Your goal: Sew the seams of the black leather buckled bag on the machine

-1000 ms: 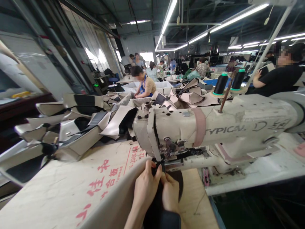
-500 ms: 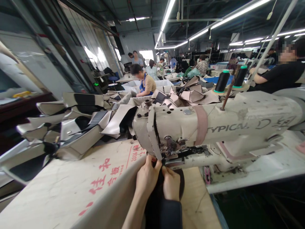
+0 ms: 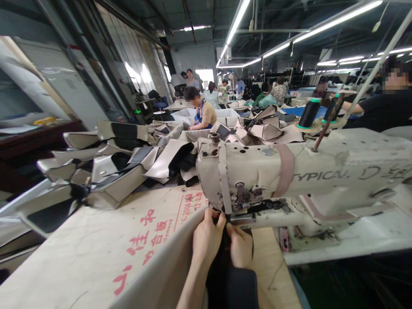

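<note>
head view, looking forward and down: the person's left hand (image 3: pixel 208 238) and right hand (image 3: pixel 240 251) sit close together, thumbs nearly touching, right under the head of a cream sewing machine (image 3: pixel 305 171) marked "typical"; both hands are closed in a pinch on a piece of dark fabric (image 3: pixel 225 279), which runs from the needle area back toward the person between the two wrists; the needle itself is hidden behind the fingertips; a pale beige panel (image 3: pixel 161 266) lies just left of the left forearm, its edge leading up to the machine; the desk (image 3: pixel 80 257) is covered by a tan board printed with red characters; beyond it, a heap of beige and black cut pieces (image 3: pixel 112 163) fills the far side; two dark thread cones (image 3: pixel 309 113) stand behind the machine's arm; farther off, a seated person in a yellow top (image 3: pixel 204 115) bends over another desk, and a person in black (image 3: pixel 383 112) sits at the right edge, under long ceiling strip lights.
</note>
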Available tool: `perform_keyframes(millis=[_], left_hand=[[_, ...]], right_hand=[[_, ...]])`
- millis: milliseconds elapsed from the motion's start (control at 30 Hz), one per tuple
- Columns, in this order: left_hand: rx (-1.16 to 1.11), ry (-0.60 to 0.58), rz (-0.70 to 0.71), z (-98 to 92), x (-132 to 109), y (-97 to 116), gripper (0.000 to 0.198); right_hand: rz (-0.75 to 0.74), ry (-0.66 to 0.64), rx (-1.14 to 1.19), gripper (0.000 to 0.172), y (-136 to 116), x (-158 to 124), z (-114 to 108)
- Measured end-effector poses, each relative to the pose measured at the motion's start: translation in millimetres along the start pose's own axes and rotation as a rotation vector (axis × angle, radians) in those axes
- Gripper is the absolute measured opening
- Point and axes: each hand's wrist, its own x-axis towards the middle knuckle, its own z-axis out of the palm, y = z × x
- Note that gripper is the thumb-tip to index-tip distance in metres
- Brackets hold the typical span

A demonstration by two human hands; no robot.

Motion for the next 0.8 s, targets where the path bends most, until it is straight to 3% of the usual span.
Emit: perform_keyframes(millis=[433,667,800], left_hand=[[-0.003,0.02,-0.03,4.5,2,-1,0.016],[-0.007,0.021,-0.027,4.9,5,-1,0.017],[-0.008,0.029,-0.033,4.6,6,-1,0.015]], right_hand=[[0.006,0.034,-0.035,0.029,-14,-3,0],[0.034,-0.052,-0.096,0.027,-16,-5,-4],[0.026,-0.136,-0.147,0.037,-15,-4,-7]])
